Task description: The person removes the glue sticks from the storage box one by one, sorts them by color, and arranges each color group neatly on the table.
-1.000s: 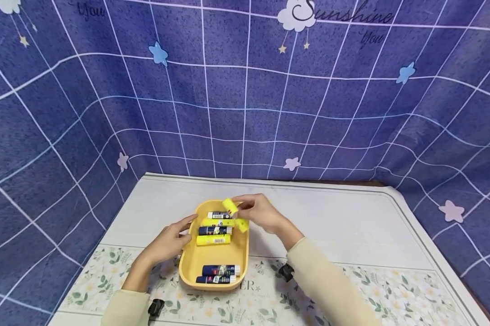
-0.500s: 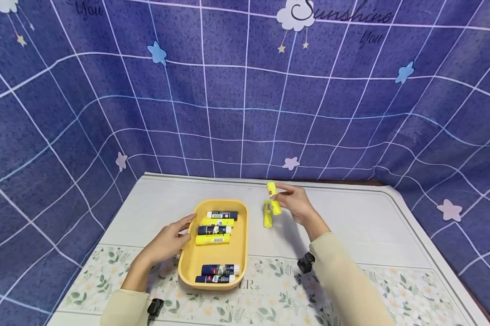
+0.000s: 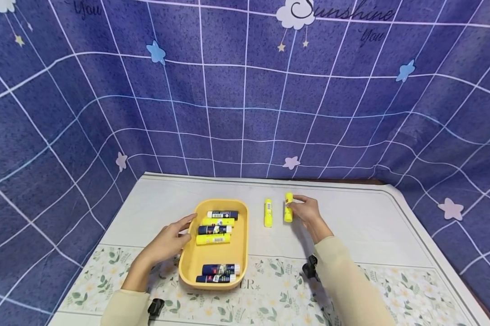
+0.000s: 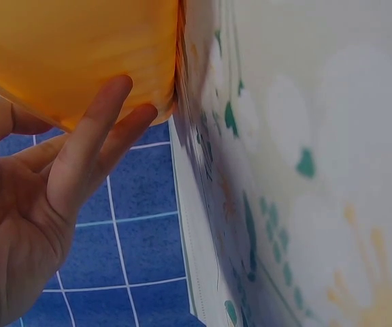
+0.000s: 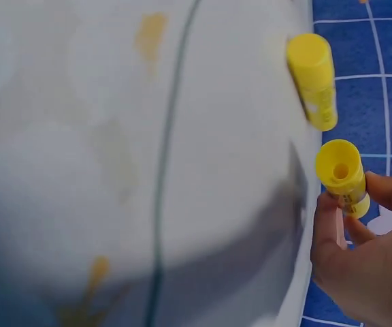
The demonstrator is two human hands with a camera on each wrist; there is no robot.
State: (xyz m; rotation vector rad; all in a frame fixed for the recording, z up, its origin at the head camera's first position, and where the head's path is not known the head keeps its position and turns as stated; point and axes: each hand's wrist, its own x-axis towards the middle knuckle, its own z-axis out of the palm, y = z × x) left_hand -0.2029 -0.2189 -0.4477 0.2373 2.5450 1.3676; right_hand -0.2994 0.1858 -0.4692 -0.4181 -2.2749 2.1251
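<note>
My right hand [image 3: 307,211] pinches a yellow glue stick [image 3: 288,207] between thumb and fingers, to the right of another yellow glue stick [image 3: 268,213]. In the right wrist view the held stick [image 5: 339,163] shows its round end; the other stick [image 5: 312,82] stands apart from it. My left hand [image 3: 167,241] rests against the left side of a yellow tray [image 3: 214,254]. In the left wrist view, fairly straight fingers [image 4: 87,146] touch the tray's outer wall. Yellow and dark blue glue sticks lie inside the tray.
Inside the tray, a yellow stick [image 3: 213,239] and a dark blue stick [image 3: 214,230] lie in the upper group, with two dark blue sticks [image 3: 220,270] near the front end. A white tablecloth [image 3: 351,226] with a floral band covers the table. Blue gridded curtain [image 3: 245,90] stands behind.
My right hand has carried a yellow glue stick rightward out of the tray and lowered it beside the other yellow stick on the table. The left hand has stayed at the tray.
</note>
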